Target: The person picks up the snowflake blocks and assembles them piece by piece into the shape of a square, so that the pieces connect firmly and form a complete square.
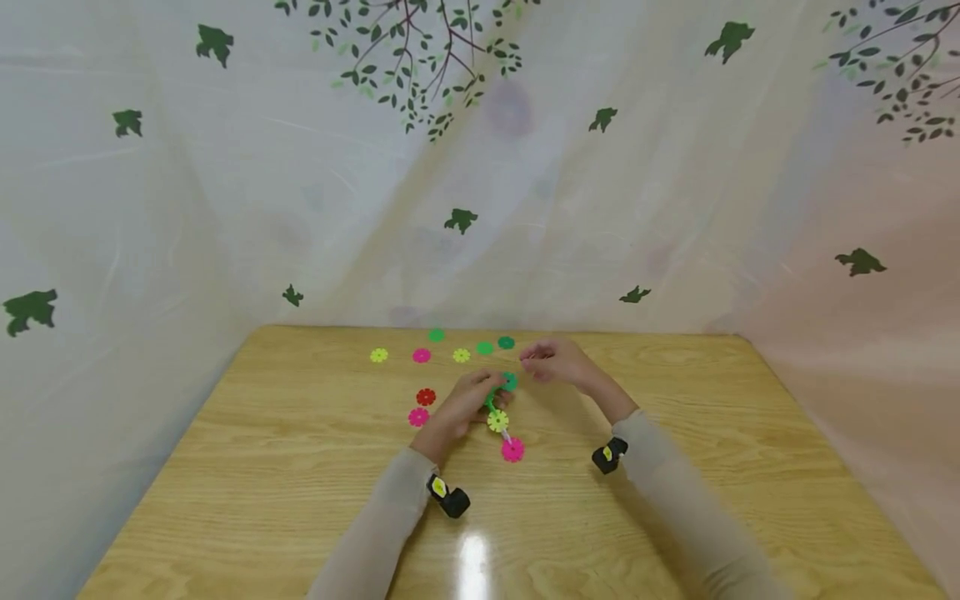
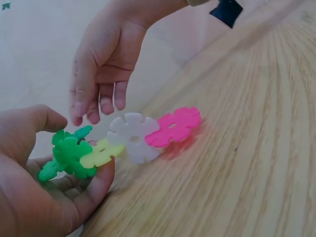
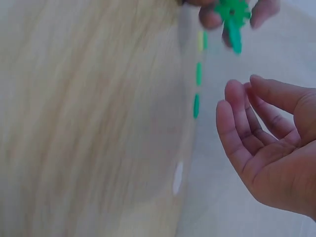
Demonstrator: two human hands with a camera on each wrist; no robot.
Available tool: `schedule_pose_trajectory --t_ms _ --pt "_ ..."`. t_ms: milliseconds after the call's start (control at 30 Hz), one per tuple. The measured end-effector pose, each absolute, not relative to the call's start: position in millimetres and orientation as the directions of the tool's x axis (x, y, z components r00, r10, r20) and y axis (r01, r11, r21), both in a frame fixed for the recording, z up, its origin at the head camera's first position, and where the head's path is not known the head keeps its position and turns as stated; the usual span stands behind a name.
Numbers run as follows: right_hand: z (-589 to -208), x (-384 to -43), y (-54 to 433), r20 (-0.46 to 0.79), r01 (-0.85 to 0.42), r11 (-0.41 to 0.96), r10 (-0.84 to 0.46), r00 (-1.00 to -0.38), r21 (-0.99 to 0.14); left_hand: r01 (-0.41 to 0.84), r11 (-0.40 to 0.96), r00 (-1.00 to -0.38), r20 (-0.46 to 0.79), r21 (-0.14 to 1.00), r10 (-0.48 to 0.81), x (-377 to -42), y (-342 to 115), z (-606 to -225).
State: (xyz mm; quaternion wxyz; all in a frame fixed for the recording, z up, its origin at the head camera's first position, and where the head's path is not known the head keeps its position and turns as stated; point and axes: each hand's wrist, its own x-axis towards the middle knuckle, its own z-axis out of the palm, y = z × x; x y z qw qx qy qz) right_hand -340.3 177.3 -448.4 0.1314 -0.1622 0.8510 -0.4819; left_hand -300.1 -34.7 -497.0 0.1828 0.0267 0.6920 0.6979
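My left hand (image 1: 465, 402) grips the green end of a chain of interlocking flower-shaped plastic discs. From that end run a teal disc (image 1: 510, 381), a green disc (image 2: 72, 157), a yellow disc (image 1: 498, 421), a white disc (image 2: 122, 132) and a pink disc (image 1: 513, 450). In the left wrist view, the thumb and fingers curl round the green part. To the right of the chain's teal end hovers my right hand (image 1: 558, 363), apart from it. Its fingers are loosely bent with nothing between them in the right wrist view.
Loose discs lie along the table's far side: yellow (image 1: 378, 355), pink (image 1: 422, 356), green (image 1: 437, 335) and teal (image 1: 506, 342) among them. A red disc (image 1: 426, 397) and another pink disc (image 1: 418, 417) lie left of my left hand. A loose white disc (image 3: 177, 178) lies near the far edge.
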Motion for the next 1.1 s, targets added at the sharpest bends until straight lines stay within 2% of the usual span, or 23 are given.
schedule_pose_trajectory --t_ms 133,233,600,767,900,1100 --pt "-450 -352 199 -0.014 -0.197 0.55 -0.355 -0.935 -0.812 -0.164 0.053 -0.951 -0.172 0.985 0.257 -299 -34 -499" --pt "-456 -359 214 -0.008 -0.185 0.609 -0.3 -0.954 -0.771 -0.142 0.047 -0.958 -0.149 0.989 0.244 -299 -34 -501" --pt "-475 -373 232 -0.145 -0.045 0.675 -0.221 -0.964 -0.736 -0.107 0.064 -0.963 -0.12 0.992 0.24 -297 -31 -499" --pt "-473 -372 224 -0.148 -0.023 0.698 -0.184 -0.972 -0.716 -0.089 0.064 -0.962 -0.103 0.994 0.253 -296 -32 -498" --pt "-472 -370 216 -0.126 -0.022 0.643 -0.183 -0.975 -0.765 -0.072 0.065 -0.964 -0.086 0.995 0.253 -297 -32 -499" --pt "-473 -364 206 -0.064 -0.063 0.457 -0.258 -0.964 -0.887 -0.072 0.086 -0.968 -0.091 0.994 0.236 -298 -32 -499"
